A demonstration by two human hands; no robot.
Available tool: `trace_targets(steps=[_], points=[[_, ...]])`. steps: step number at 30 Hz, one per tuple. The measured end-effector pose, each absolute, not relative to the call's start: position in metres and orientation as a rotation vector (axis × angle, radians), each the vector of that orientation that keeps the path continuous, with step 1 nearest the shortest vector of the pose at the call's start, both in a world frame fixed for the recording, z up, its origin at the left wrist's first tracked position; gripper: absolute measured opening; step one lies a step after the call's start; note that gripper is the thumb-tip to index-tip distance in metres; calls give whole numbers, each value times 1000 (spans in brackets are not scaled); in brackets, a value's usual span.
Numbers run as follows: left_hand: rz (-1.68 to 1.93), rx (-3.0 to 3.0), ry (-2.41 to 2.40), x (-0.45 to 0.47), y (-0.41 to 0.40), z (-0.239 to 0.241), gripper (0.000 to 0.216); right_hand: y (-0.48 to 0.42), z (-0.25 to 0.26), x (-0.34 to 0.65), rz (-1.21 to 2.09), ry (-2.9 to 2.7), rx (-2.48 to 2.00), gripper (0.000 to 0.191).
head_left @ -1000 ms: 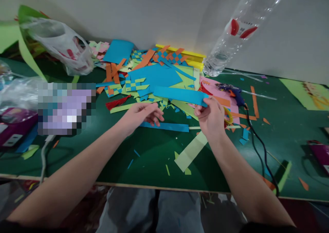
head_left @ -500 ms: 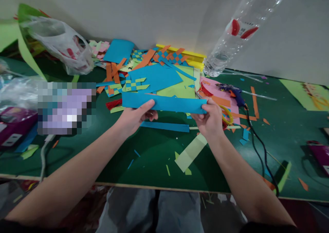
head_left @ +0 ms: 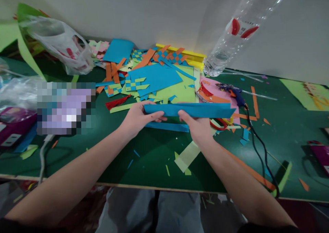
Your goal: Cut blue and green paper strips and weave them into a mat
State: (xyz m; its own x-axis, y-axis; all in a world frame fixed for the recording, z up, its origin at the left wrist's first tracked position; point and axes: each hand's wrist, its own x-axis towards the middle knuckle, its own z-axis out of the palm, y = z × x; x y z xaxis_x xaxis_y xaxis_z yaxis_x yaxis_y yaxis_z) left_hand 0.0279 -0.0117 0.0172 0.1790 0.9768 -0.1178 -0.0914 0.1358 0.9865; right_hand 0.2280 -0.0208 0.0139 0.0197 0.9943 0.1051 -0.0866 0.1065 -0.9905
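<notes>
Both my hands hold a folded blue paper strip [head_left: 210,110] lengthwise above the green table. My left hand [head_left: 144,118] pinches its left end, thumb in front and fingers behind. Near the strip's middle, my right hand [head_left: 197,125] grips it the same way; beyond that hand the right end sticks out, its layers slightly apart. Under the strip another narrow blue strip [head_left: 167,127] lies on the table. Just behind are a large blue sheet [head_left: 154,77], a woven blue-and-green paper piece [head_left: 133,84] and a red tassel [head_left: 117,103].
A glue gun [head_left: 238,95] with a black cord lies on pink paper at right, near red-handled scissors [head_left: 219,124]. A clear bottle [head_left: 231,44] leans against the wall. At left are a plastic bag [head_left: 61,47] and a pixelated device [head_left: 66,109]. Paper scraps are scattered about.
The blue strip has shifted right. My left hand has moved right to its new left end, and my right hand has slid from the right end toward the middle.
</notes>
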Motion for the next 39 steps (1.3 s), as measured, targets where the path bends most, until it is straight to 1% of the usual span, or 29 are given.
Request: trace_targets(steps=[4, 12, 24, 30, 39], points=[[862, 1261, 1049, 32, -16, 22, 31, -27, 10, 224, 1057, -1284, -1207, 32], [794, 1379, 1114, 25, -14, 20, 30, -25, 11, 225, 1058, -1258, -1219, 32], [801, 1397, 1118, 25, -13, 20, 26, -24, 12, 225, 1081, -1247, -1232, 35], [805, 1379, 1111, 26, -14, 21, 23, -25, 14, 225, 1061, -1292, -1207, 30], [804, 1392, 1128, 27, -14, 22, 24, -24, 12, 225, 1023, -1310, -1209, 28]])
